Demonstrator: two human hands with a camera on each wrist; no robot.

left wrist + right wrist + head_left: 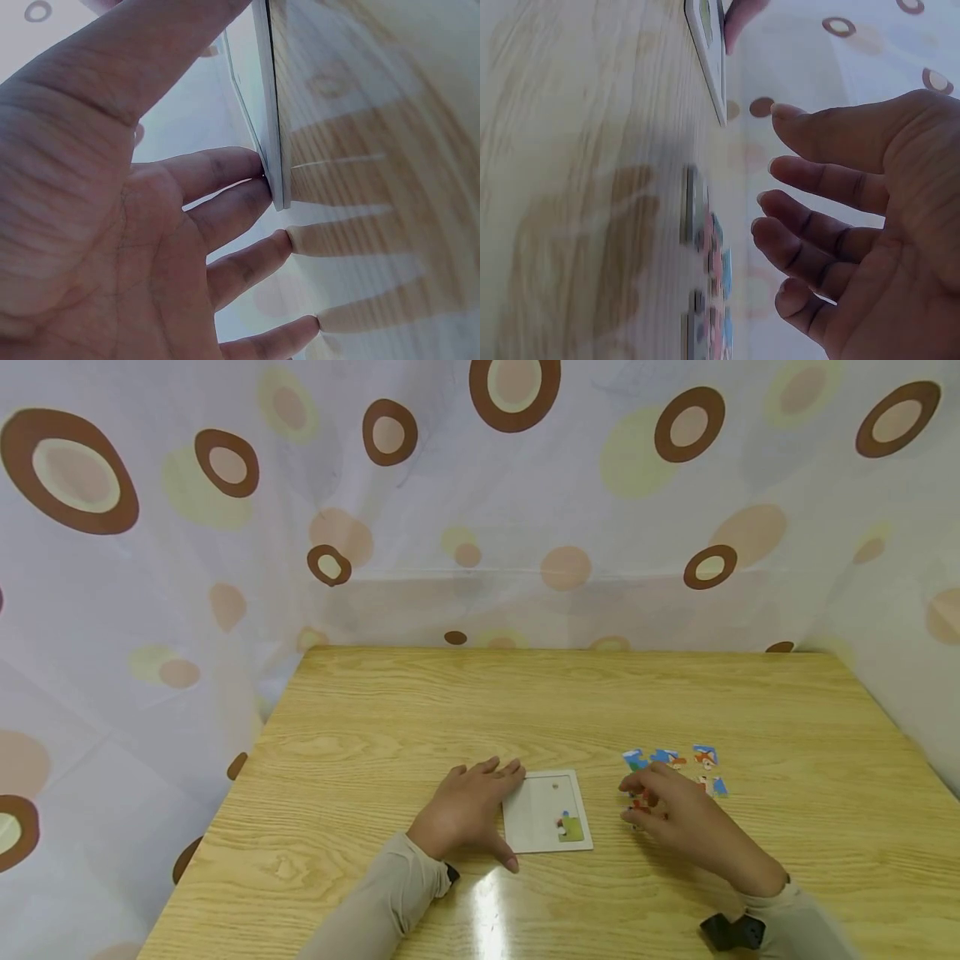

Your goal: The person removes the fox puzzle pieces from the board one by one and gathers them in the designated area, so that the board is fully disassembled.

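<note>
A white square puzzle tray (pixel 536 814) lies flat on the table. One green jigsaw piece (pixel 572 830) sits in its lower right corner. My left hand (pixel 468 810) rests at the tray's left side with fingers spread; in the left wrist view two fingertips (pixel 251 161) touch the tray's edge. To the right, my right hand (pixel 678 814) hovers over a group of loose jigsaw pieces (pixel 705 756), its fingers loosely bent. In the right wrist view a gap shows between this hand and the pieces (pixel 697 206), and nothing is between thumb and fingers. The hand hides some pieces in the head view.
The wooden table (pixel 420 710) extends around the tray and pieces. A white curtain (pixel 465 485) with brown and yellow circles hangs behind it and along both sides. A dark wrist device (pixel 733 932) sits at the right cuff.
</note>
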